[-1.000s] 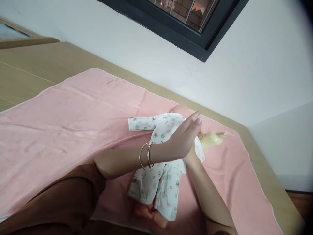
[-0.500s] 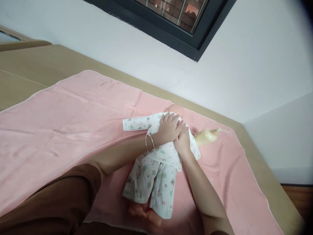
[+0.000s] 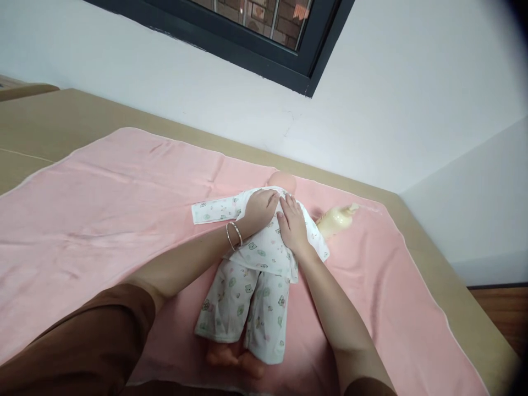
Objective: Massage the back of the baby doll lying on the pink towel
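A baby doll [image 3: 282,180] in a white printed shirt [image 3: 264,250] and matching trousers [image 3: 231,297] lies on a pink blanket [image 3: 136,181]. Its bare head shows beyond the collar, its feet below the trouser hems. My left hand [image 3: 259,210], with bangles on the wrist, rests on the upper shirt, its fingers curled in against the fabric; the fingertips are partly hidden. Just to the right, my right hand [image 3: 293,223] lies flat on the shirt with fingers stretched toward the collar. One sleeve [image 3: 214,210] extends straight out to the left.
A pale yellow pump bottle [image 3: 339,219] lies on the blanket right of the doll. The blanket covers much of a wooden surface [image 3: 124,113] that meets a white wall [image 3: 231,104]. A dark-framed window [image 3: 256,52] is above.
My hands were overlapping on the shirt and are now side by side. The left hand's fingers have gone from stretched to curled. The view has shifted slightly.
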Available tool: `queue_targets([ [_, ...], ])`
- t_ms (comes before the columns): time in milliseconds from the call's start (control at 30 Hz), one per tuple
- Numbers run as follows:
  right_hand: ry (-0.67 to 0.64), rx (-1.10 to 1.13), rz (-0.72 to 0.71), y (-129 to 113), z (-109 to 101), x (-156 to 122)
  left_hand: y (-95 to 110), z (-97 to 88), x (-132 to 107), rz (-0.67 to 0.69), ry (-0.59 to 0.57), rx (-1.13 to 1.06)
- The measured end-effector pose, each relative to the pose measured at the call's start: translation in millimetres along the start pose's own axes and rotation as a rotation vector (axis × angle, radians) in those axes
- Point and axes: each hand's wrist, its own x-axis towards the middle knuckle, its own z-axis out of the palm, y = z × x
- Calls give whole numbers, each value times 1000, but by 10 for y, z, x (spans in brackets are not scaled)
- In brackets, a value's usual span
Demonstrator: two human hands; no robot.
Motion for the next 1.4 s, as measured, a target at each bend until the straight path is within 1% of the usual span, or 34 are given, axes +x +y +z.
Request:
queue_targets([
  [67,9,-57,88,-70,3,-20,-17,7,-10,-15,12,-41],
  [167,18,-174,180,-282,21,-103,-80,-3,-30,-21,23,-111],
  [233,10,-237,156,-421,35,-146,-148,-17,-53,6,11,-142],
  [333,-53,-250,53,-528,37,-113,-248,-39,-95,89,-24,-153],
  [400,-87,-237,36,-529,26,-27,-279,-56,-122,125,-29,-151],
  [467,-88,-227,50,-501,23,70,-267,-77,-140,138,-19,-150],
  [567,-56,-208,54,-436,51,163,-209,-109,-151,141,-13,-138],
  [667,-5,-167,59,-342,90,172,-171,-124,-160,156,-38,-110],
  [800,67,-77,158,-202,96,166,-182,-107,-188,226,-39,-62],
  [900,63,-75,208,-171,73,175,-189,-91,-206,251,-36,-13],
  [1100,-8,-212,238,-338,7,85,-192,-69,-202,220,-51,43],
  [1233,-42,-234,210,-391,-58,27,-199,-52,-205,152,-39,83],
  [1300,-10,-201,207,-366,-79,35,-188,-51,-221,102,-17,154],
  [1400,71,-155,226,-292,-78,68,-167,-55,-247,44,13,241],
])
